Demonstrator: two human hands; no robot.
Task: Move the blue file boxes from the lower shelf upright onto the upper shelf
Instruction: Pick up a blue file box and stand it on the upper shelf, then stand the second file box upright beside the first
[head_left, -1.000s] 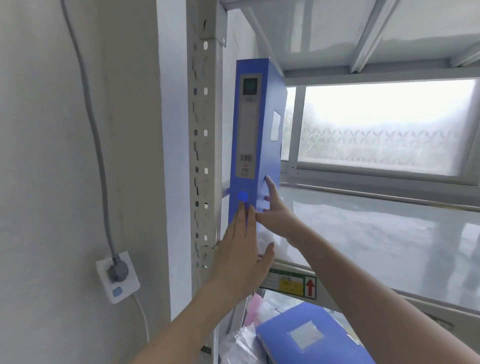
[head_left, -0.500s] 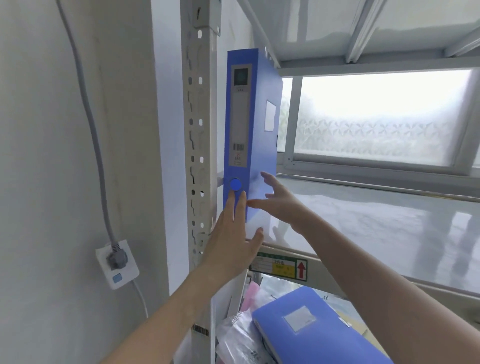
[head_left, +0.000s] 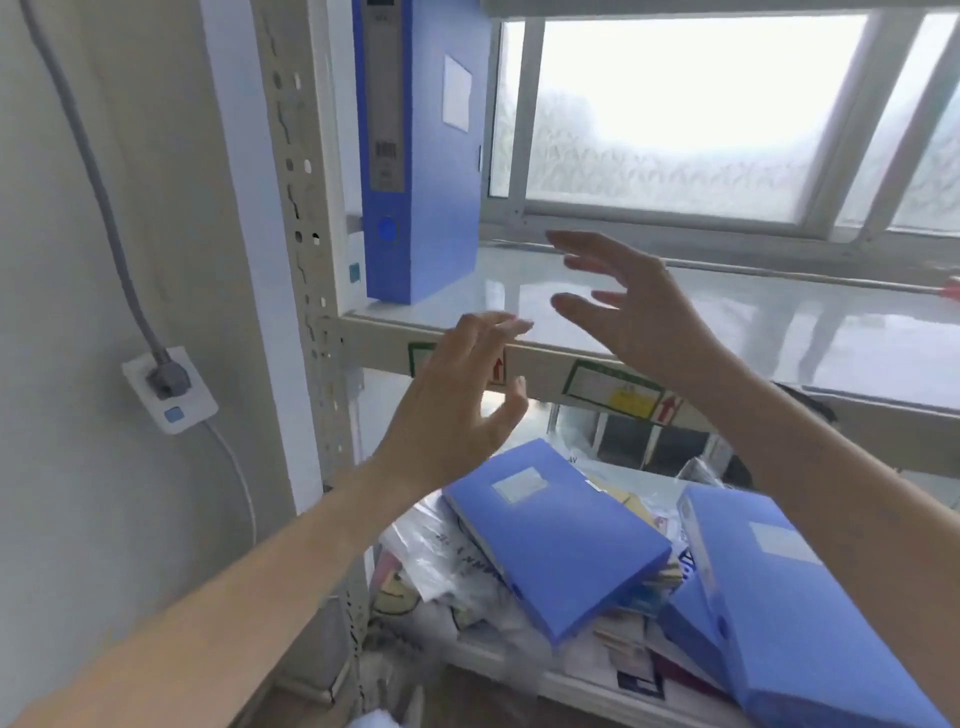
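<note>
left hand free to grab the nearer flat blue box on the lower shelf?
Probably yes. The left hand is open and empty, just above the flat blue file box, which lies on top of the pile with nothing over it.

Blue file boxes, patterned frosted window

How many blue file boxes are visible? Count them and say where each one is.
3. One upright box stands at the upper shelf's left end; a flat box and a right box lie on the lower shelf's clutter. More may be hidden.
</note>
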